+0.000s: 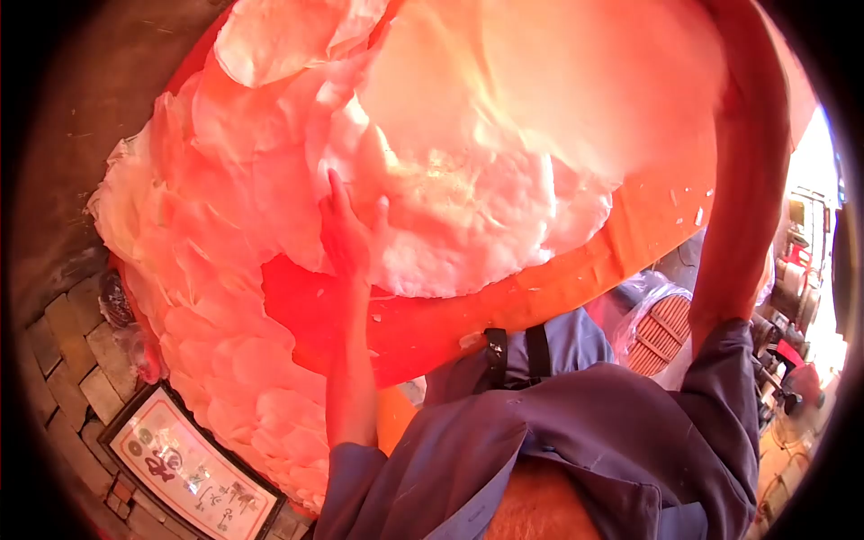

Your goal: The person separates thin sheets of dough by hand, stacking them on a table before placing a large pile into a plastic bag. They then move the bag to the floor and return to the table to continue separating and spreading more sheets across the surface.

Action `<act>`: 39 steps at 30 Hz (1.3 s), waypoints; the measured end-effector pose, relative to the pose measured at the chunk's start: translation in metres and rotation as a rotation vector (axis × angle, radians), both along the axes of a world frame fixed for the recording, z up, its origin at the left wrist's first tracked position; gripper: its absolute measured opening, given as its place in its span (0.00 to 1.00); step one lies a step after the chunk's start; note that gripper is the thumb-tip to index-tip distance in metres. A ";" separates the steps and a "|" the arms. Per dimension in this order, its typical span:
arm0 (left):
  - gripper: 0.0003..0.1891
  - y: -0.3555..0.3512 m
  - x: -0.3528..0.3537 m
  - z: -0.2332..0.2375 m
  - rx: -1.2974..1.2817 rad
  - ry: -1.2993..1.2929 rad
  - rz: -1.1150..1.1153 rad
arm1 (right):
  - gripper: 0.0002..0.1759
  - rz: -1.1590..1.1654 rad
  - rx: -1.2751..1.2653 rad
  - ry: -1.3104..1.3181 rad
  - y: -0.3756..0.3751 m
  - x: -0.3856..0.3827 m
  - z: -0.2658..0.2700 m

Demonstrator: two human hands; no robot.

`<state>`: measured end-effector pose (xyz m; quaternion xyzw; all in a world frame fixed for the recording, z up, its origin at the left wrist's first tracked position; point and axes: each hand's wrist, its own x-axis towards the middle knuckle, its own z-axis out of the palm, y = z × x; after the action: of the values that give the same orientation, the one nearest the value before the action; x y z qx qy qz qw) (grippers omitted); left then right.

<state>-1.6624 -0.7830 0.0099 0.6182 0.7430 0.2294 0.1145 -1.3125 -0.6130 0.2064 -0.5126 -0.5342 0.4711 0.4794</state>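
Note:
My left hand point(346, 229) lies palm-down with its fingers stretched and apart, at the left edge of a thick pile of pale round sheets point(468, 207). Left of it, many thin, overlapping pale discs point(207, 234) spread in layers; what they are made of does not show. Above the pile, a broad smooth pale sheet point(558, 81) fills the upper middle, creased along its left part. My right arm point(751, 153) reaches up along the right side, and its hand is beyond the top of the view. Everything rests on a red-orange covered surface point(558, 292).
A framed sign with written characters point(193, 468) leans at the lower left on a brick floor point(76, 360). A ribbed brown thing in clear plastic point(661, 333) is by the right arm. Assorted clutter point(792, 360) stands far right. Small pale scraps dot the surface's edge.

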 end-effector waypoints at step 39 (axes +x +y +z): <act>0.10 0.102 -0.112 0.070 0.310 -1.837 0.317 | 0.28 -0.368 -0.149 -0.839 -0.117 0.130 -0.140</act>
<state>-1.7744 -0.6811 0.0798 0.0958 0.3987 0.7358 0.5390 -1.1827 -0.7304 0.0661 -0.7782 -0.5470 0.1672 0.2594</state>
